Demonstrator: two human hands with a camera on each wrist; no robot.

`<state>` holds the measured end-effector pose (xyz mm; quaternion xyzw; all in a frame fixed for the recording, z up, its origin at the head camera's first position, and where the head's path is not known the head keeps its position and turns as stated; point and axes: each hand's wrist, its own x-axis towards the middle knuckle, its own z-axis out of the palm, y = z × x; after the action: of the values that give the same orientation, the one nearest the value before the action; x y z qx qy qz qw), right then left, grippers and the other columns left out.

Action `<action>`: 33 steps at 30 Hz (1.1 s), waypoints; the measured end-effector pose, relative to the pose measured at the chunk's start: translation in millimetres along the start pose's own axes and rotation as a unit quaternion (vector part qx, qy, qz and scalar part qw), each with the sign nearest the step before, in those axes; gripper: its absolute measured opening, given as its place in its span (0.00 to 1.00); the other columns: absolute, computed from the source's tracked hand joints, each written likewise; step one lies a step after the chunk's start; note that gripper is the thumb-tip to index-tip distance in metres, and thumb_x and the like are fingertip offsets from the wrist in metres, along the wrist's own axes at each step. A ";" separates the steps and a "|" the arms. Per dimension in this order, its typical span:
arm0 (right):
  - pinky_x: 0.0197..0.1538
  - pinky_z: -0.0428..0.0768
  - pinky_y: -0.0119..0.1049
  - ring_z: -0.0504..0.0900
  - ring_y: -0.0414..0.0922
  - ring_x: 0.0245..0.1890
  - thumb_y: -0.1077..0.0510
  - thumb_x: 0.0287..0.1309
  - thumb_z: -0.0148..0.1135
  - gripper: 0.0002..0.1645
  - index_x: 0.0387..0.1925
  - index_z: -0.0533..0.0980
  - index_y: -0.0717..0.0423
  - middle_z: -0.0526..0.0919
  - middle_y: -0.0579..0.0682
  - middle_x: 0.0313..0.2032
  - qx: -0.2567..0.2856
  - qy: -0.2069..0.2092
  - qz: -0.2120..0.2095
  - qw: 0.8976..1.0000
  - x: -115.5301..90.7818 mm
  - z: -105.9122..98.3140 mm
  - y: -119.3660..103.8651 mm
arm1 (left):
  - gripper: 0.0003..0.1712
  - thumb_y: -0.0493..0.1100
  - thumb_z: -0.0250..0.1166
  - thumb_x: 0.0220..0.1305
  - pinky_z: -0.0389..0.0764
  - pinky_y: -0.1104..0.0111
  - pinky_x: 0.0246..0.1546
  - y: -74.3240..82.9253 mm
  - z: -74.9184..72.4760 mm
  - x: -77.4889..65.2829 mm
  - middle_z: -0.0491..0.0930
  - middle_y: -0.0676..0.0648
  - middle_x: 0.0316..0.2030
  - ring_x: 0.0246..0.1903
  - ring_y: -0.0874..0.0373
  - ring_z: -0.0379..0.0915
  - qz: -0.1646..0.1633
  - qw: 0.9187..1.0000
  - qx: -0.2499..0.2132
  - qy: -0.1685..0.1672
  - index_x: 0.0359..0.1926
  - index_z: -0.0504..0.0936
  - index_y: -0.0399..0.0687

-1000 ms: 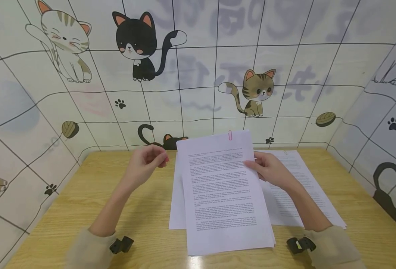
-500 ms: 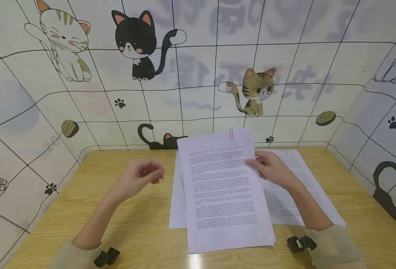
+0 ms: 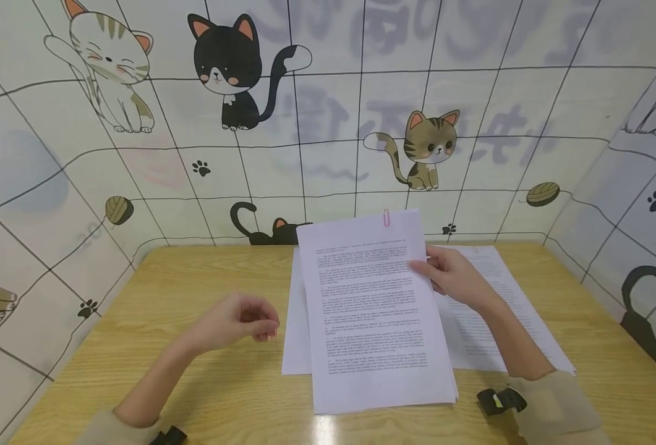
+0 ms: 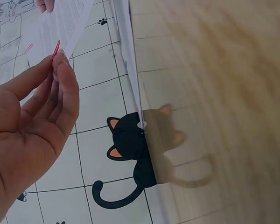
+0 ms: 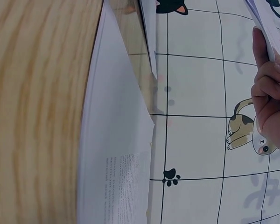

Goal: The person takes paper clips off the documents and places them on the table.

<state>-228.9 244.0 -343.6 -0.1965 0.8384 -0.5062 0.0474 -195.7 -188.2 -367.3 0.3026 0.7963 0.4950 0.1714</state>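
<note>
Cartoon cats across a white grid-patterned wall (image 3: 328, 37), a pale wood-grained table (image 3: 194, 272) below! Head view: the right hand (image 3: 455, 278) holds up a white printed paper sheaf (image 3: 372, 315), pink wire clip (image 3: 386, 217) on its far edge, other white printed sheets (image 3: 467, 346) lying behind; the left hand (image 3: 241, 324) hangs just left. Left wrist: its fingertips pinch a thin red paper clip (image 4: 56, 48)! Right wrist: fingers (image 5: 268, 86) grip the sheaf, well apart from the flat sheets.

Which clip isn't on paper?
The red clip pinched by the left hand; the pink clip tops the held sheets, and the pale clip tops the stack lying at right.
</note>
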 end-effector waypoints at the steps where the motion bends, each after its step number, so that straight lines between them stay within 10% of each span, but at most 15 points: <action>1: 0.18 0.57 0.29 0.64 0.40 0.14 0.58 0.73 0.58 0.23 0.65 0.72 0.60 0.86 0.59 0.44 0.002 -0.001 -0.001 1.000 0.3 -0.2 -0.3 | 0.06 0.36 0.66 0.69 0.85 0.57 0.35 -0.7 0.8 -0.9 0.83 0.33 0.33 0.30 0.46 0.81 0.001 1.000 -0.004 -0.006 0.39 0.83 0.35; 33: 0.18 0.58 0.29 0.65 0.41 0.15 0.58 0.73 0.59 0.23 0.65 0.72 0.62 0.86 0.59 0.43 0.000 0.002 0.009 1.000 0.6 -1.0 -1.4 | 0.03 0.32 0.67 0.65 0.84 0.66 0.29 -13.2 5.8 -17.6 0.85 0.43 0.29 0.27 0.58 0.81 -0.048 0.988 0.000 -0.149 0.34 0.81 0.35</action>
<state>-229.4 244.0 -341.8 -0.1882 0.8401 -0.5063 0.0501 -183.1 -200.0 -382.2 0.3343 0.7753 0.4360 0.3116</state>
